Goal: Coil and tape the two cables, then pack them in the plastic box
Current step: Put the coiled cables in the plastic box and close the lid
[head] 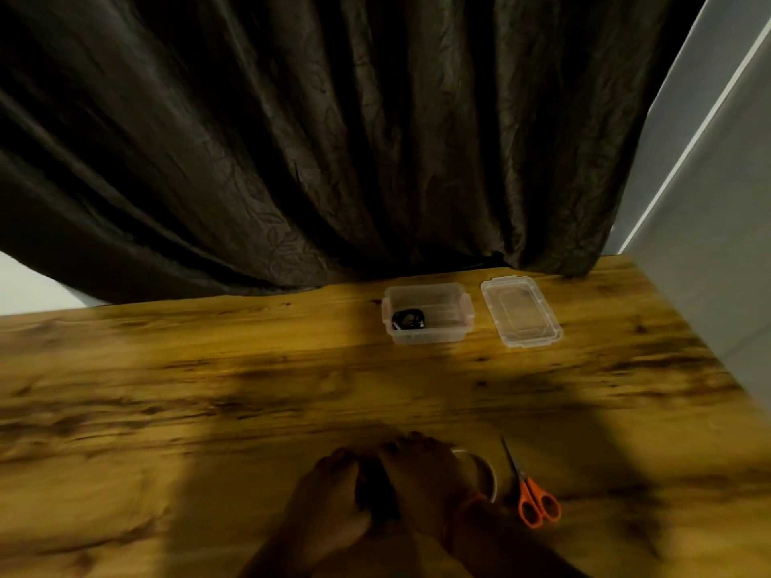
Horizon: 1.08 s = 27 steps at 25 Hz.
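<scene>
Halfway-ish: one coiled cable (408, 319) is sitting in the plastic box (428, 336) well beyond the fingers, both hands (375, 481) curling around something dark (second cable, I'm guessing).

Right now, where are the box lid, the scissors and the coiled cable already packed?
box lid (521, 311): head view, centre of its clear panel.
scissors (538, 503): head view, orange handles.
coiled cable (407, 319): head view, black loop inside the plastic box (448, 335).

A coiled black cable (406, 319) is lying inside the open clear plastic box (427, 312), lid (520, 311) just beside it.
</scene>
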Each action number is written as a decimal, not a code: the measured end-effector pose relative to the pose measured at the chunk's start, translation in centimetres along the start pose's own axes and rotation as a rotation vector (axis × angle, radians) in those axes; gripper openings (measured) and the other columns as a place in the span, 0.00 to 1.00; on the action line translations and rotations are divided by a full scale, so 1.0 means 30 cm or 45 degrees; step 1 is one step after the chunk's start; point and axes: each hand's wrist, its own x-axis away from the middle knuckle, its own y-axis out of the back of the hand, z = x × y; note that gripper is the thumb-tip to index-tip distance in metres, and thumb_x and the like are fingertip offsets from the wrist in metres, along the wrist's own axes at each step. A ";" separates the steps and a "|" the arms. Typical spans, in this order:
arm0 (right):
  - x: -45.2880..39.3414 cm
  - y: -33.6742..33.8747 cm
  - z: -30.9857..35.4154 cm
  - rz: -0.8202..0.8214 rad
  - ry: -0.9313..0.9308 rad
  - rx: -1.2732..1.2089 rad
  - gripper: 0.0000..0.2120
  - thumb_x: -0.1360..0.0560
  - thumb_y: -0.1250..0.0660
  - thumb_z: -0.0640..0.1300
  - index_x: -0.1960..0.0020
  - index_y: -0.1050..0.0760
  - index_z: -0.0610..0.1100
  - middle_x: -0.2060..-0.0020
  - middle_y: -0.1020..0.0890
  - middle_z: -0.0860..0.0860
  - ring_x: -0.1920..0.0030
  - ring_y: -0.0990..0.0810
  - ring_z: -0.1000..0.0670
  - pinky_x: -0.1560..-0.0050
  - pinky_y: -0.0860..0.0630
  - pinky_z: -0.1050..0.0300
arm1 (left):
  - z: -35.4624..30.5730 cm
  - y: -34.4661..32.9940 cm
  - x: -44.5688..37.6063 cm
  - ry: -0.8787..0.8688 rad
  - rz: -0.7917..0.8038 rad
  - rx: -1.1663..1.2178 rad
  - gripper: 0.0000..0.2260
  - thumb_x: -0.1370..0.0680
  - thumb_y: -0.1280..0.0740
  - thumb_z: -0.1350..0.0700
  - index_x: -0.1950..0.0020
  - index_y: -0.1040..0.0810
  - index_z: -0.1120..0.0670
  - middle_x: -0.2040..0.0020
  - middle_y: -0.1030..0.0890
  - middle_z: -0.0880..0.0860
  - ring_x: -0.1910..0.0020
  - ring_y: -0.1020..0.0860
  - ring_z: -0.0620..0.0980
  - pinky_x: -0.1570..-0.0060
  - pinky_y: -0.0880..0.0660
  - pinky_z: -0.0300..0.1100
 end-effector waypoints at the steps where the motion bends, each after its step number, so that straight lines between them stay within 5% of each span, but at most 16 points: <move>1: -0.006 0.004 0.008 -0.007 -0.012 -0.009 0.18 0.19 0.43 0.47 0.32 0.31 0.43 0.33 0.27 0.43 0.33 0.30 0.39 0.33 0.33 0.42 | 0.007 -0.018 -0.004 -0.005 0.012 -0.004 0.24 0.30 0.39 0.44 0.35 0.27 0.47 0.37 0.27 0.47 0.36 0.26 0.48 0.40 0.29 0.42; 5: 0.006 0.032 -0.029 -0.077 0.006 -0.203 0.20 0.21 0.40 0.50 0.31 0.32 0.44 0.33 0.27 0.46 0.34 0.29 0.43 0.34 0.33 0.48 | -0.044 0.002 -0.024 0.136 -0.051 0.213 0.19 0.25 0.36 0.54 0.34 0.28 0.50 0.38 0.25 0.47 0.37 0.25 0.48 0.39 0.29 0.41; 8: 0.013 0.096 -0.078 -0.435 -0.056 -0.549 0.13 0.22 0.36 0.49 0.39 0.28 0.46 0.47 0.22 0.55 0.53 0.25 0.56 0.56 0.29 0.59 | -0.132 0.109 -0.063 0.255 -0.114 0.847 0.05 0.23 0.33 0.59 0.48 0.26 0.52 0.51 0.21 0.48 0.51 0.20 0.49 0.48 0.20 0.46; 11: -0.039 0.217 -0.184 -0.538 -0.209 -0.789 0.06 0.23 0.34 0.42 0.54 0.31 0.49 0.60 0.27 0.58 0.64 0.31 0.61 0.65 0.33 0.64 | -0.226 0.229 -0.171 0.201 -0.335 1.020 0.07 0.22 0.32 0.55 0.45 0.26 0.50 0.49 0.20 0.49 0.56 0.19 0.46 0.60 0.19 0.41; 15: -0.185 0.359 -0.389 -0.687 -0.528 -0.725 0.03 0.22 0.38 0.40 0.48 0.29 0.42 0.52 0.21 0.43 0.53 0.22 0.45 0.55 0.28 0.55 | -0.295 0.336 -0.393 -0.104 -0.625 0.433 0.07 0.20 0.37 0.58 0.43 0.22 0.53 0.45 0.20 0.52 0.48 0.21 0.50 0.52 0.27 0.40; 17: -0.258 0.377 -0.463 -0.700 -0.634 -0.603 0.11 0.23 0.37 0.42 0.42 0.29 0.41 0.49 0.20 0.40 0.48 0.21 0.40 0.51 0.25 0.50 | -0.293 0.339 -0.473 -0.229 -0.511 -0.004 0.12 0.19 0.40 0.56 0.38 0.23 0.54 0.39 0.21 0.55 0.41 0.23 0.55 0.42 0.29 0.44; 21: -0.356 0.363 -0.517 -0.533 -0.745 -0.311 0.17 0.24 0.36 0.46 0.36 0.30 0.44 0.44 0.21 0.42 0.43 0.23 0.39 0.47 0.24 0.46 | -0.298 0.303 -0.568 -0.156 -0.207 -0.351 0.22 0.18 0.45 0.44 0.26 0.33 0.52 0.29 0.26 0.55 0.31 0.29 0.57 0.29 0.37 0.52; 27: -0.401 0.341 -0.504 -0.522 -0.691 0.019 0.15 0.24 0.36 0.46 0.39 0.26 0.45 0.45 0.20 0.44 0.41 0.25 0.40 0.45 0.29 0.47 | -0.314 0.290 -0.612 -0.135 -0.156 -0.398 0.23 0.18 0.45 0.44 0.25 0.36 0.51 0.27 0.29 0.55 0.28 0.33 0.60 0.29 0.38 0.57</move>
